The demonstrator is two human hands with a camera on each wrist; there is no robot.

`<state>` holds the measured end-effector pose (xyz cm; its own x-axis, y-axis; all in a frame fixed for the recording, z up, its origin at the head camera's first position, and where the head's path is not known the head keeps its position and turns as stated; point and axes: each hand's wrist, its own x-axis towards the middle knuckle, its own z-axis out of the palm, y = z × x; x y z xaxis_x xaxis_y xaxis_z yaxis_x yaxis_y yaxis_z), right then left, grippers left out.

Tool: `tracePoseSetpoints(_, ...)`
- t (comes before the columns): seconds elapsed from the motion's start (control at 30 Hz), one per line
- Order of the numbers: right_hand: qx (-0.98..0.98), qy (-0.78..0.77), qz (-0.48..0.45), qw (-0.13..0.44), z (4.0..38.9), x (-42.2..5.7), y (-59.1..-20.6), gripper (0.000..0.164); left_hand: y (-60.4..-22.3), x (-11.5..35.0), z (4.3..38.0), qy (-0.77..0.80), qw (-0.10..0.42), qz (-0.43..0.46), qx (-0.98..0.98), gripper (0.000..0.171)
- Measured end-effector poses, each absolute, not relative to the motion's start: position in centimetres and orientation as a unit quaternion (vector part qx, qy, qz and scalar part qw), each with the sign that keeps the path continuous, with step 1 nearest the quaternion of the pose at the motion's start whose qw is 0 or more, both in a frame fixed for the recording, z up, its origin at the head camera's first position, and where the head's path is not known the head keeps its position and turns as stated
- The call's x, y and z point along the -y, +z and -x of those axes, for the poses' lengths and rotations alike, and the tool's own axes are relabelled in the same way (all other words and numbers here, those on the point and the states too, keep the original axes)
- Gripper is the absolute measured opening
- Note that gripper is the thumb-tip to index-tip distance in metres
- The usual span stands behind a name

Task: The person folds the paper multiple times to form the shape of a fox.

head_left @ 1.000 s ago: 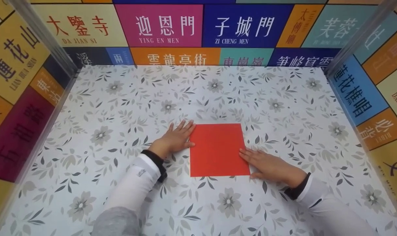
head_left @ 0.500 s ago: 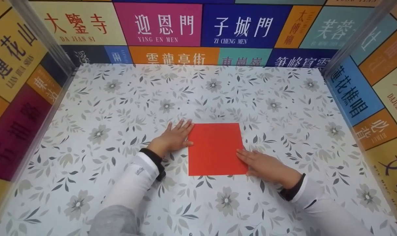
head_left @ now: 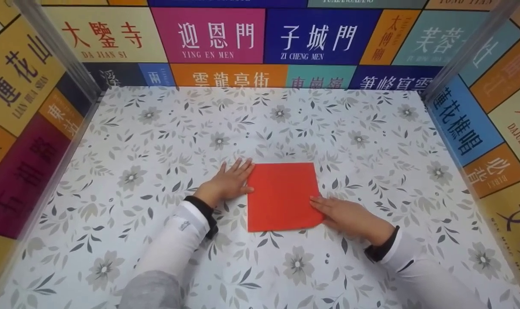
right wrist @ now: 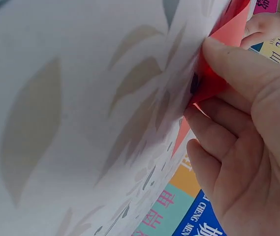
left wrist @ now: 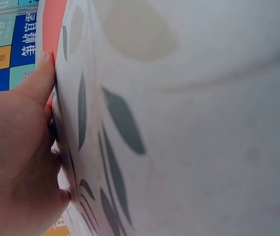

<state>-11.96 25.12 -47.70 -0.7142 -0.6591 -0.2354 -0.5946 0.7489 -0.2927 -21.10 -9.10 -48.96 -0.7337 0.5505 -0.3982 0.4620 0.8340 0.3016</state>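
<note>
A square sheet of red paper (head_left: 281,196) lies on a table covered with a floral print. My left hand (head_left: 229,182) rests at its left side, fingers spread toward the far corner, thumb on the left edge. At the right edge my right hand (head_left: 352,218) has its fingertips on the sheet, near the front right corner. The right wrist view shows that corner bent up off the table, the red paper (right wrist: 234,30) caught between thumb and fingers. Seen from the left wrist, the left thumb (left wrist: 42,73) reaches the red edge.
The floral tabletop (head_left: 260,270) extends all around the sheet. Panels with coloured blocks of Chinese lettering (head_left: 208,36) stand at the back and along both sides. Clear strips (head_left: 56,47) run up the back corners.
My right hand has shifted slightly left, and its thumb has gone from view beneath the fingers. The paper's front right corner has curved up. The left hand has stayed in place.
</note>
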Motion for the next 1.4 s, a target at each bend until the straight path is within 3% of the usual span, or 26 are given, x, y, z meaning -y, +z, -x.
tracePoseSetpoints(0.9, -0.917, -0.12, 0.357, 0.13, 14.4, -24.7, -46.3, 0.033, -48.7, 8.7, 20.2, 0.058, 0.227, -0.255, -0.938, 0.081)
tracePoseSetpoints(1.17, -0.916, -0.132, 0.355, 0.131, 15.5, -24.0, -45.9, 0.014, -49.2, 8.7, 20.2, 0.072, 0.225, -0.251, -0.939, 0.083)
tracePoseSetpoints(1.4, -0.926, -0.123, 0.336, 0.118, 17.1, -22.1, -44.4, 0.008, -49.3, 9.0, 20.0, 0.076, 0.22, -0.239, -0.943, 0.086)
